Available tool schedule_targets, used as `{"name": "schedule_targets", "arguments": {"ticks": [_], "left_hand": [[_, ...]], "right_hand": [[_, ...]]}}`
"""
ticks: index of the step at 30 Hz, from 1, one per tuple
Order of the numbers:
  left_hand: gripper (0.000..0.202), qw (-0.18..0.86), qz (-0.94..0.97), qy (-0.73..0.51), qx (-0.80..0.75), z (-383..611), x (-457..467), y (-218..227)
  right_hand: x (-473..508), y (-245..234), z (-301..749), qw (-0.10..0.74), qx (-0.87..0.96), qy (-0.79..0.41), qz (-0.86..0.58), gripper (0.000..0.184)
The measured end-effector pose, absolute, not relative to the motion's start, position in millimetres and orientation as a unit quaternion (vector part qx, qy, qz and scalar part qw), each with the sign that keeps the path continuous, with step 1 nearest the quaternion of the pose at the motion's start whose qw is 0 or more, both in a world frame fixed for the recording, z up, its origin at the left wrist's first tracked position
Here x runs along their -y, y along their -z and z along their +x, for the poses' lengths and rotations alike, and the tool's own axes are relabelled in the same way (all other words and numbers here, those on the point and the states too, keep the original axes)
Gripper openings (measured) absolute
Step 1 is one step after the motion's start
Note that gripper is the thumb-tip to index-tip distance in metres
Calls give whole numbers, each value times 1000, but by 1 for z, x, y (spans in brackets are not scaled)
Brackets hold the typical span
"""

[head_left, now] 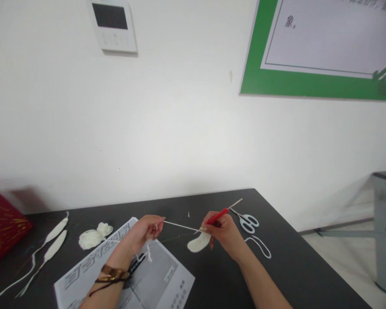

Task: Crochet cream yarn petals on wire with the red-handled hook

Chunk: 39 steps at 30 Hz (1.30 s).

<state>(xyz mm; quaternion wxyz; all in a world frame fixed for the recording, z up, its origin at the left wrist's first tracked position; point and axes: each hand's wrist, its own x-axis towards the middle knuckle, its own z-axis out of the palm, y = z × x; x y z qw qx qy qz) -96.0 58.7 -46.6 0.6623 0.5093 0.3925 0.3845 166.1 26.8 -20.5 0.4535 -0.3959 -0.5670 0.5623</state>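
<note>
White yarn [182, 226] runs taut from the pinching left hand [145, 230] to the pale piece [198, 243] gripped, beside a red hook [217, 216], in the right hand [221, 228] above the table [223, 283]; overpulling might distort it.

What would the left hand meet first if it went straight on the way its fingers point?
Probably the right hand, with its red-handled tool: the left hand points toward it along the taut white strand. Depth is unclear from one view, so it might miss.

Black table [296, 279] under printed sheet [159, 274], scissors [248, 223], 2 white leaf-shaped pieces [55, 246] and yarn bundle [91, 238]
</note>
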Motion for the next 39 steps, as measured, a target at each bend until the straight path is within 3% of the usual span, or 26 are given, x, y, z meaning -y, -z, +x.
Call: {"name": "schedule_targets", "arguments": {"ticks": [2, 6, 9, 11, 15, 19, 25, 30, 39], "left_hand": [[27, 662, 534, -359, -384, -100, -55, 44], [23, 676, 558, -330, -350, -104, -48, 35], [23, 677, 548, -342, -353, -104, -51, 38], [24, 678, 536, -351, -360, -102, -55, 44], [24, 698, 497, -367, -362, -103, -60, 52], [33, 698, 457, -403, -377, -106, -63, 53], [23, 674, 467, -391, -417, -101, -57, 40], [34, 664, 540, -295, -425, -69, -40, 28], [44, 637, 538, -344, -432, -39, -28, 19]], "right_hand": [[-28, 21, 168, 466, 602, -486, -429, 14], [-27, 24, 169, 515, 693, -221, -453, 12], [-23, 28, 167, 533, 722, -158, -413, 12], [-21, 31, 164, 561, 706, -181, -393, 11], [-21, 29, 158, 622, 595, -350, -369, 7], [-23, 23, 156, 595, 549, -449, -378, 15], [-19, 24, 157, 541, 597, -429, -409, 14], [-19, 28, 155, 507, 675, -357, -400, 9], [-20, 27, 157, 499, 677, -352, -411, 8]]}}
